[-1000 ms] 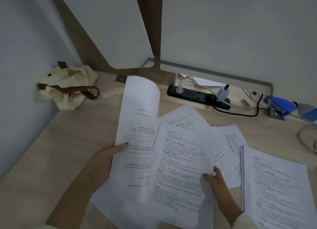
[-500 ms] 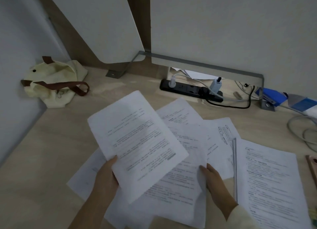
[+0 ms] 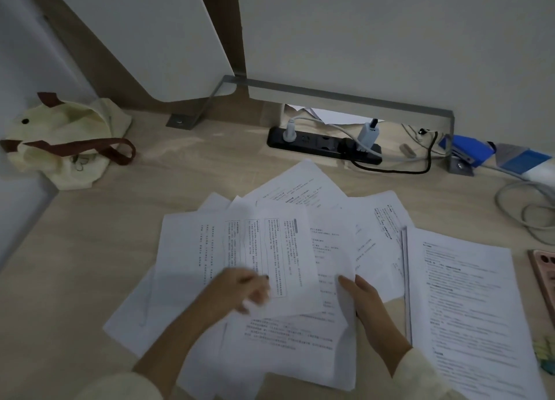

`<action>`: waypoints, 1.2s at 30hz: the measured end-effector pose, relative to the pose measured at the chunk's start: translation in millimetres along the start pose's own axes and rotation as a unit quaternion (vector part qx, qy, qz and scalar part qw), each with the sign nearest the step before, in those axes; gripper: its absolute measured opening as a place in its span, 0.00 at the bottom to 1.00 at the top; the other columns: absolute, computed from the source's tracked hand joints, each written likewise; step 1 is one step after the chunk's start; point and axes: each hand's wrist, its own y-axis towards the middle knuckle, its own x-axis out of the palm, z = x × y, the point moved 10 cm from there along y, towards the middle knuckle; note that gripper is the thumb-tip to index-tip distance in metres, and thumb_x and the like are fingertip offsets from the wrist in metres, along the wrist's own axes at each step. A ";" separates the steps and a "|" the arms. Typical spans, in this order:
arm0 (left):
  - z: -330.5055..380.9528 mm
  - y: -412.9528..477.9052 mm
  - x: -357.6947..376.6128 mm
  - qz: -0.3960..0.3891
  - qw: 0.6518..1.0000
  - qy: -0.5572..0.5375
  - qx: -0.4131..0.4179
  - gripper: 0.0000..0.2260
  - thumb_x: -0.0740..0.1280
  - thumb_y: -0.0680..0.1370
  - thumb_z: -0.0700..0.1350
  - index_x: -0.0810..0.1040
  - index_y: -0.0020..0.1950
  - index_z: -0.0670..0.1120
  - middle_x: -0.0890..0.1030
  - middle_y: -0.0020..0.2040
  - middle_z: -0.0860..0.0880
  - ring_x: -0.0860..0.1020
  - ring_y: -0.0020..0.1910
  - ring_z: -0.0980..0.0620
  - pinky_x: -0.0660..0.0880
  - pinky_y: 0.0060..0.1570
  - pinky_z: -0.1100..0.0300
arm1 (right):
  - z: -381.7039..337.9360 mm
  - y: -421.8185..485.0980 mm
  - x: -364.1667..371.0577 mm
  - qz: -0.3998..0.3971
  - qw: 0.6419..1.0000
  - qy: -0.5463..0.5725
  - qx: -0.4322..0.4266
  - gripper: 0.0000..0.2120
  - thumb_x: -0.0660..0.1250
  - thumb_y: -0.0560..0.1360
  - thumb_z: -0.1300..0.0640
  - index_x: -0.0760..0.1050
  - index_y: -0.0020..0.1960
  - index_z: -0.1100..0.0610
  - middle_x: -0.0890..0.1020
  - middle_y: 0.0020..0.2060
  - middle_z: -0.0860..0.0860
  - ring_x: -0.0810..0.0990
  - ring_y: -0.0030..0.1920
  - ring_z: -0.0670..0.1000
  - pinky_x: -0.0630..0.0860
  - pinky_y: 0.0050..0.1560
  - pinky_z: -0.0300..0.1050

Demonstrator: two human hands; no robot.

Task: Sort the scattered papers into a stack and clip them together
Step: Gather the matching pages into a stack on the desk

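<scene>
Several printed white sheets lie fanned and overlapping on the wooden desk. My left hand pinches the lower edge of the top sheet, whose text runs sideways; the hand is blurred. My right hand grips the right edge of a sheet lower in the pile, thumb on top. To the right lies a squared stack of papers. More loose sheets spread toward the back. No clip is visible.
A cream cloth bag with brown straps sits at the back left. A black power strip with plugs and cables lies against the wall. A blue stapler-like object, grey cable loops and a pinkish object are at the right.
My left hand has swung its sheet from upright down and to the right, onto the pile, now turned sideways. My right hand has kept its grip on the pile's right edge.
</scene>
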 end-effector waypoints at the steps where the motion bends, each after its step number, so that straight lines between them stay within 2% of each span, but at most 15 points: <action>1: 11.7 11.1 -25.4 0.097 0.988 0.109 0.042 0.07 0.62 0.78 0.49 0.78 0.50 0.51 0.82 0.49 0.53 0.79 0.50 0.53 0.77 0.52 0.53 | 0.8 1.0 -1.1 0.003 1.000 -0.003 0.001 0.06 0.61 0.77 0.58 0.76 0.49 0.59 0.82 0.45 0.57 0.81 0.44 0.57 0.76 0.39 0.45; 3: 34.2 28.1 -53.3 0.201 0.934 0.276 0.102 0.16 0.62 0.77 0.50 0.71 0.64 0.51 0.73 0.65 0.52 0.70 0.64 0.52 0.71 0.61 0.52 | 1.7 1.6 -2.6 0.011 1.000 -0.010 0.005 0.06 0.59 0.77 0.61 0.75 0.45 0.58 0.81 0.42 0.56 0.80 0.41 0.55 0.74 0.37 0.44; 5: 34.4 52.9 -62.9 0.176 0.913 0.357 0.087 0.28 0.64 0.76 0.52 0.60 0.73 0.49 0.60 0.74 0.48 0.58 0.73 0.49 0.64 0.67 0.51 | 3.8 2.9 -4.1 0.017 1.000 -0.016 0.008 0.07 0.59 0.77 0.62 0.75 0.45 0.59 0.81 0.41 0.56 0.80 0.40 0.54 0.75 0.37 0.43; 8: 27.1 79.4 -71.3 0.110 0.904 0.410 0.042 0.40 0.68 0.72 0.56 0.50 0.75 0.47 0.49 0.77 0.47 0.50 0.75 0.47 0.58 0.70 0.50 | 5.1 3.8 -4.0 0.020 0.999 -0.022 0.009 0.07 0.59 0.77 0.61 0.75 0.47 0.61 0.81 0.41 0.56 0.80 0.40 0.54 0.77 0.39 0.44; 14: 39.8 97.8 -84.2 0.097 0.872 0.477 0.059 0.44 0.73 0.64 0.61 0.57 0.71 0.45 0.62 0.68 0.45 0.61 0.68 0.47 0.64 0.64 0.54 | 6.3 5.0 -4.7 0.036 0.998 -0.038 0.023 0.08 0.59 0.76 0.61 0.72 0.45 0.66 0.78 0.41 0.59 0.78 0.41 0.57 0.76 0.45 0.50; 18: 31.8 103.3 -95.1 0.105 0.871 0.478 0.042 0.37 0.72 0.62 0.65 0.65 0.62 0.47 0.66 0.59 0.47 0.64 0.61 0.48 0.65 0.57 0.56 | 5.9 4.6 -6.3 0.053 0.997 -0.044 0.032 0.14 0.59 0.76 0.61 0.69 0.53 0.73 0.77 0.43 0.68 0.76 0.41 0.57 0.74 0.45 0.51; 20: 28.0 103.9 -98.3 0.105 0.868 0.484 0.040 0.32 0.69 0.65 0.65 0.66 0.59 0.47 0.66 0.59 0.47 0.65 0.60 0.48 0.65 0.56 0.56 | 3.5 3.8 -5.5 0.058 0.997 -0.051 0.032 0.14 0.59 0.76 0.61 0.69 0.53 0.74 0.74 0.40 0.67 0.73 0.41 0.55 0.73 0.44 0.52; 22: 24.5 102.5 -101.5 0.102 0.866 0.488 0.037 0.28 0.66 0.69 0.63 0.67 0.61 0.46 0.70 0.59 0.47 0.69 0.58 0.47 0.67 0.52 0.56 | 3.0 4.0 -5.9 0.062 0.995 -0.067 0.036 0.15 0.59 0.76 0.61 0.68 0.54 0.74 0.73 0.40 0.67 0.72 0.41 0.54 0.76 0.48 0.62; 25: 14.1 92.9 -107.3 0.090 0.941 0.326 0.026 0.15 0.65 0.75 0.55 0.72 0.55 0.47 0.78 0.49 0.48 0.75 0.45 0.49 0.69 0.39 0.57 | 2.2 1.7 -5.3 0.063 0.995 -0.067 0.045 0.16 0.58 0.76 0.61 0.67 0.55 0.75 0.73 0.40 0.67 0.72 0.42 0.55 0.75 0.50 0.61; 27: 6.3 81.3 -108.0 0.088 0.987 0.131 0.026 0.06 0.66 0.75 0.48 0.76 0.48 0.47 0.80 0.46 0.48 0.79 0.44 0.48 0.73 0.41 0.56 | 3.6 2.0 -6.1 0.065 0.995 -0.055 0.049 0.16 0.58 0.77 0.60 0.67 0.55 0.74 0.73 0.40 0.59 0.73 0.42 0.55 0.74 0.47 0.54; 29: -6.7 66.7 -101.3 0.098 0.995 -0.014 0.005 0.06 0.66 0.76 0.44 0.78 0.50 0.43 0.81 0.47 0.47 0.80 0.46 0.47 0.75 0.43 0.57 | 3.4 0.6 -6.8 0.067 0.995 -0.041 0.054 0.16 0.57 0.78 0.59 0.69 0.53 0.73 0.74 0.41 0.62 0.74 0.42 0.56 0.72 0.46 0.50; 31: -22.7 53.0 -87.0 0.116 0.989 -0.087 -0.021 0.08 0.65 0.77 0.43 0.78 0.54 0.42 0.82 0.51 0.45 0.80 0.48 0.47 0.75 0.46 0.55 | 3.6 -0.5 -7.8 0.070 0.995 -0.034 0.057 0.17 0.56 0.79 0.55 0.71 0.49 0.71 0.76 0.46 0.68 0.75 0.45 0.55 0.72 0.49 0.50; 32: -30.6 49.3 -77.4 0.124 0.986 -0.105 -0.032 0.08 0.65 0.77 0.43 0.78 0.53 0.43 0.81 0.52 0.45 0.80 0.49 0.47 0.75 0.49 0.53 | 4.3 -0.1 -7.5 0.068 0.996 -0.027 0.054 0.18 0.56 0.79 0.52 0.72 0.50 0.68 0.78 0.49 0.67 0.77 0.48 0.55 0.73 0.54 0.50; 34: -39.8 42.6 -57.5 0.142 0.981 -0.124 -0.047 0.06 0.64 0.77 0.43 0.77 0.51 0.45 0.81 0.51 0.45 0.79 0.48 0.47 0.75 0.52 0.49 | 2.2 -4.8 1.6 0.045 0.998 -0.001 0.053 0.19 0.55 0.78 0.45 0.74 0.57 0.58 0.79 0.56 0.55 0.76 0.57 0.55 0.69 0.65 0.55; 36: -39.6 36.3 -42.0 0.173 0.977 -0.118 -0.047 0.05 0.62 0.78 0.43 0.74 0.51 0.44 0.80 0.49 0.45 0.79 0.46 0.47 0.75 0.50 0.50 | 4.4 -5.3 12.1 0.016 0.998 0.033 0.045 0.23 0.58 0.75 0.40 0.72 0.63 0.53 0.78 0.60 0.49 0.75 0.62 0.53 0.68 0.67 0.58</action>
